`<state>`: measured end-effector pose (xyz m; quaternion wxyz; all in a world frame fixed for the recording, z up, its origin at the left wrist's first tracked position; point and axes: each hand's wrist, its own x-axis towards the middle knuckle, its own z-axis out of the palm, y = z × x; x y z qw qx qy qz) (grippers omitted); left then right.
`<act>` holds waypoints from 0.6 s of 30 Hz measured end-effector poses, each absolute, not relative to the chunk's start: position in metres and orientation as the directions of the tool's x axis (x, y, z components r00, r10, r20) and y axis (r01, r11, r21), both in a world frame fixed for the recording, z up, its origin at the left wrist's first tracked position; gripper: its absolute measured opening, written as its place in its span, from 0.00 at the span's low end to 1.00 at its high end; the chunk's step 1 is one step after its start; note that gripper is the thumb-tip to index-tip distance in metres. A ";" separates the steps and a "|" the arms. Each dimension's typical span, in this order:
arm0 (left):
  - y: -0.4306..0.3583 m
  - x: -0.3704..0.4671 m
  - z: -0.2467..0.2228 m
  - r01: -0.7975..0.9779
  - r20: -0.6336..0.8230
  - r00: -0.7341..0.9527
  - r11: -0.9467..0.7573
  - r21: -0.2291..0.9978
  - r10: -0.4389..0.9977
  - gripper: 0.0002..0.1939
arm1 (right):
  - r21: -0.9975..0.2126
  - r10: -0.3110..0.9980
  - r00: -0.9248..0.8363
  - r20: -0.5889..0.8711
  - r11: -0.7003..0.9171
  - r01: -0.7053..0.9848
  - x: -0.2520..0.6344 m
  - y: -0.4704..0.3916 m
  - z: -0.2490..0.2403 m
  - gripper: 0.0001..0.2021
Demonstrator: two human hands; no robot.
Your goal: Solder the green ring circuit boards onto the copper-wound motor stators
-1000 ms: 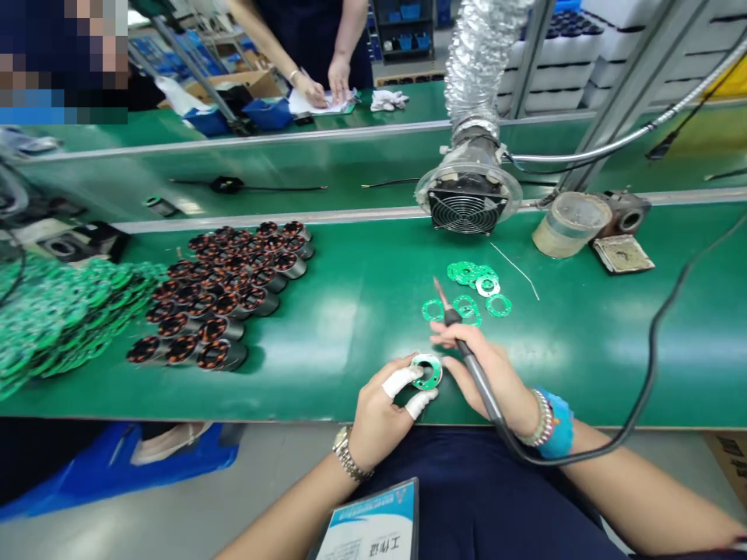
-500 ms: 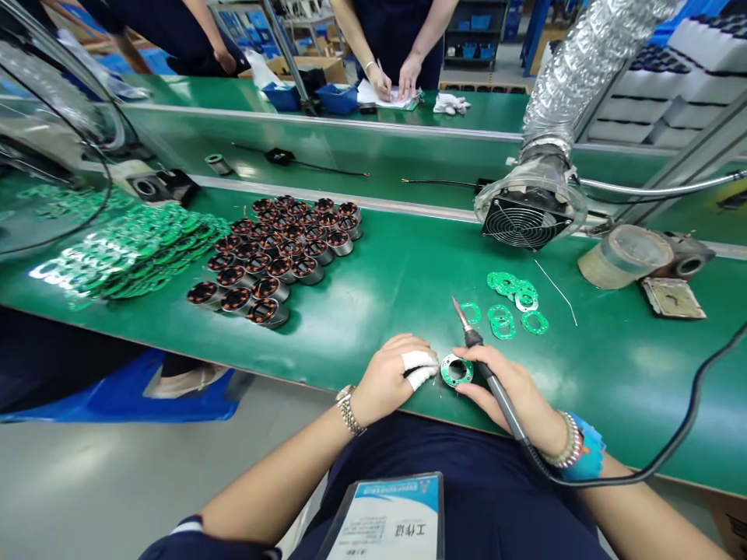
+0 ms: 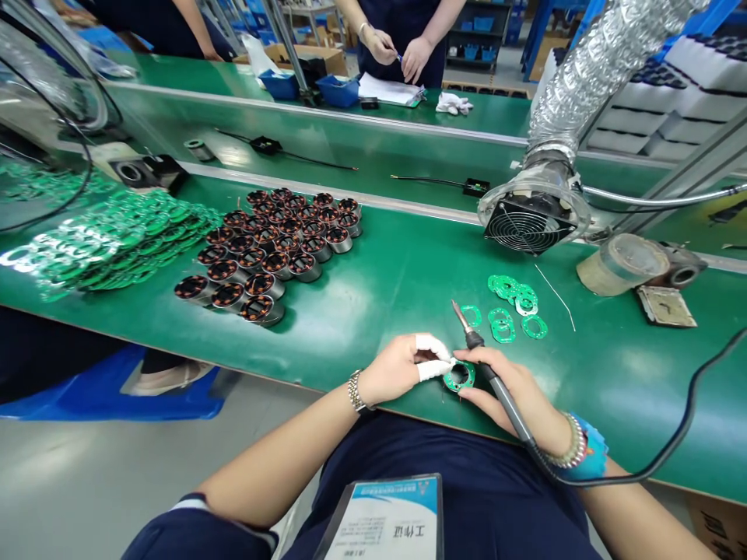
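A green ring-shaped circuit board (image 3: 451, 386) sits near the front edge of the bench; a part beneath it is mostly hidden. My right hand (image 3: 519, 393) steadies the ring between thumb and forefinger. That same hand holds a soldering iron (image 3: 503, 398), its tip pointing away from me, past the ring. My left hand (image 3: 400, 369), with white covers on two fingers, pinches at the ring's left upper edge; what lies between those fingertips is too small to tell. Thin wire ends stick out below the ring. Loose green ring boards (image 3: 513, 292) lie beyond the iron's tip.
Several copper-wound motor stators (image 3: 262, 285) stand in rows to the left, beside stacked green board panels (image 3: 117, 241). A fan with a foil duct (image 3: 528, 222) stands at the back right, near a cloudy cup (image 3: 622, 264). The iron's cable (image 3: 665, 459) loops right. A co-worker's hands (image 3: 402, 56) are across the bench.
My left hand has moved right and its covered fingers now pinch at the ring's edge. The right hand stays nearly in place. Across the bench, the co-worker's hands have lifted off the paper.
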<state>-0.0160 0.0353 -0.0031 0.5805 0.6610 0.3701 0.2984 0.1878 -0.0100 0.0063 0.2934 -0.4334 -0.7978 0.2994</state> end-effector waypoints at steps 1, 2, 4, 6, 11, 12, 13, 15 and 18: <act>0.035 -0.012 -0.002 0.117 -0.093 0.535 0.036 0.993 0.840 0.02 | -0.728 0.868 -0.445 0.222 0.451 0.516 0.187 -0.010 0.007 0.21; 0.034 -0.009 -0.002 0.096 -0.138 0.526 0.102 0.990 0.839 0.03 | -0.724 0.872 -0.426 0.243 0.455 0.519 0.186 -0.010 0.007 0.20; 0.032 -0.006 -0.001 0.075 -0.188 0.515 0.175 0.982 0.837 0.04 | -0.717 0.883 -0.357 0.303 0.458 0.526 0.183 -0.009 0.008 0.16; 0.031 -0.005 -0.001 0.063 -0.204 0.511 0.201 0.978 0.835 0.04 | -0.715 0.885 -0.296 0.359 0.464 0.523 0.179 -0.008 0.009 0.11; 0.030 -0.008 -0.002 0.022 -0.176 0.525 0.194 0.981 0.833 0.05 | -0.675 0.840 -0.325 0.435 0.543 0.499 0.168 -0.004 0.010 0.13; 0.030 -0.008 -0.003 0.008 -0.165 0.525 0.189 0.982 0.835 0.06 | -0.660 0.828 -0.334 0.450 0.561 0.500 0.166 -0.003 0.010 0.13; 0.029 -0.009 -0.003 -0.006 -0.157 0.526 0.189 0.982 0.836 0.06 | -0.647 0.819 -0.343 0.460 0.574 0.502 0.165 -0.003 0.010 0.13; 0.028 -0.011 -0.004 -0.027 -0.161 0.533 0.207 0.978 0.831 0.07 | -0.637 0.811 -0.356 0.464 0.585 0.502 0.163 -0.004 0.010 0.12; 0.027 -0.014 -0.005 -0.025 -0.193 0.561 0.250 0.968 0.805 0.08 | -0.667 0.836 -0.337 0.432 0.548 0.505 0.166 -0.006 0.012 0.11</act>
